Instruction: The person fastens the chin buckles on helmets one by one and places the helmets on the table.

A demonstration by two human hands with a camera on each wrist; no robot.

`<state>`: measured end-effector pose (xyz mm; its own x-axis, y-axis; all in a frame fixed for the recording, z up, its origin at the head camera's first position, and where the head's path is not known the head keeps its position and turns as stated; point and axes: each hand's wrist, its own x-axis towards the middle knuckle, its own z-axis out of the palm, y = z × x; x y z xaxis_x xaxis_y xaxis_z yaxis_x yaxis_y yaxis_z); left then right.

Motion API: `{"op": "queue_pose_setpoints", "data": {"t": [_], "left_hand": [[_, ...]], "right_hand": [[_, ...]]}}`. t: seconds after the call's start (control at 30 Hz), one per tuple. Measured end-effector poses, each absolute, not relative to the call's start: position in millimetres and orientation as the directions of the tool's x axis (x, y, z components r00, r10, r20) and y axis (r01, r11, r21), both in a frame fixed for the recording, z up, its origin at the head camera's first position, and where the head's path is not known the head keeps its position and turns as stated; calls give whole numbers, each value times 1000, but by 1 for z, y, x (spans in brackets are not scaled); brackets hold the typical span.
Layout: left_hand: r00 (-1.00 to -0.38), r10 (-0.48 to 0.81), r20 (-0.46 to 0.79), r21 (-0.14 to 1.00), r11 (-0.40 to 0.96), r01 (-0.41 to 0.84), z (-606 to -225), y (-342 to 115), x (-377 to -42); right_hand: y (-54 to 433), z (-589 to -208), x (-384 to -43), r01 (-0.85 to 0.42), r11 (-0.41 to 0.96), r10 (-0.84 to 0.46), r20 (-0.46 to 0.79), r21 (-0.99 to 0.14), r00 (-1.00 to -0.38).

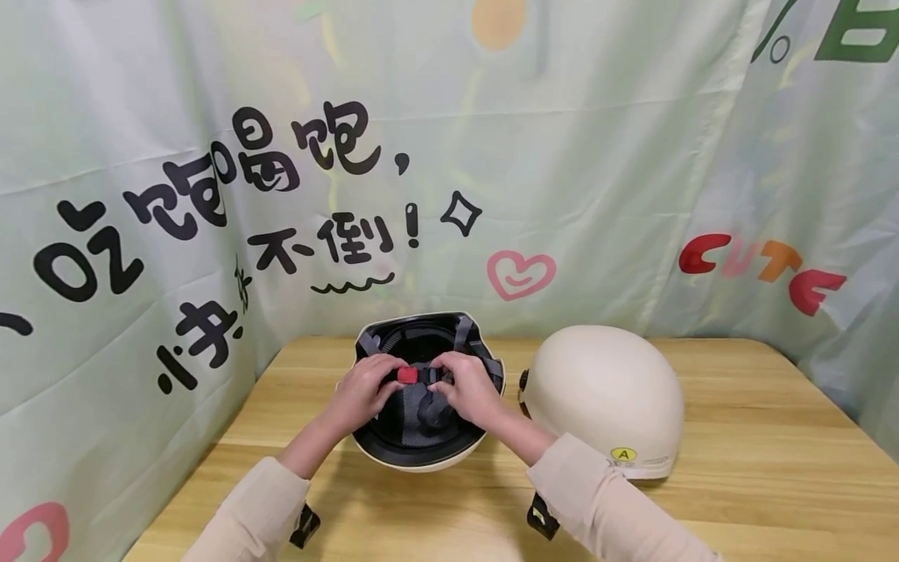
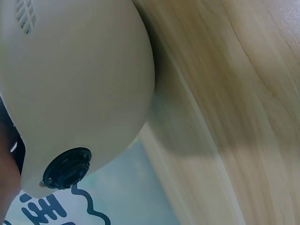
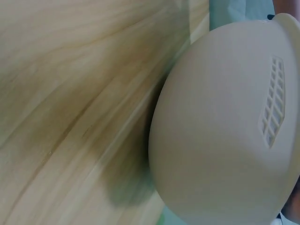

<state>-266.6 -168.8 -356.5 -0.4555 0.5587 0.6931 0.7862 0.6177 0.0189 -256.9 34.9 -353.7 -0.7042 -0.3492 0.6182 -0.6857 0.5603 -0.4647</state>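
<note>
An upturned cream helmet (image 1: 424,462) with a black lining lies on the table, its opening facing up. Over that opening, my left hand (image 1: 360,392) pinches the red part of a chin-strap buckle (image 1: 407,375). My right hand (image 1: 469,389) pinches the black end of the same buckle, and the two parts meet between my fingers. Dark grey straps (image 1: 462,332) run inside the shell. In the left wrist view the helmet's outer shell (image 2: 89,79) and a round black knob (image 2: 68,168) show. The right wrist view has its vented side (image 3: 220,117). Both wrist views mostly hide the fingers.
A second cream helmet (image 1: 604,390) with a yellow "A" sticker stands dome up to the right, close to my right forearm. Both helmets are on a wooden table (image 1: 758,437). A printed cloth (image 1: 590,156) hangs behind and at the sides.
</note>
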Motion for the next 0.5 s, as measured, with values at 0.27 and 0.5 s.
{"op": "queue_pose_setpoints", "data": {"t": [0.27, 0.5], "left_hand": [[-429, 565, 705, 16, 592, 806, -356, -166, -265], [-413, 585, 698, -6, 581, 814, -357, -160, -265]], "right_hand": [[37, -358, -256, -733, 539, -369, 665, -415, -649], [35, -358, -254, -743, 541, -392, 663, -395, -638]]}}
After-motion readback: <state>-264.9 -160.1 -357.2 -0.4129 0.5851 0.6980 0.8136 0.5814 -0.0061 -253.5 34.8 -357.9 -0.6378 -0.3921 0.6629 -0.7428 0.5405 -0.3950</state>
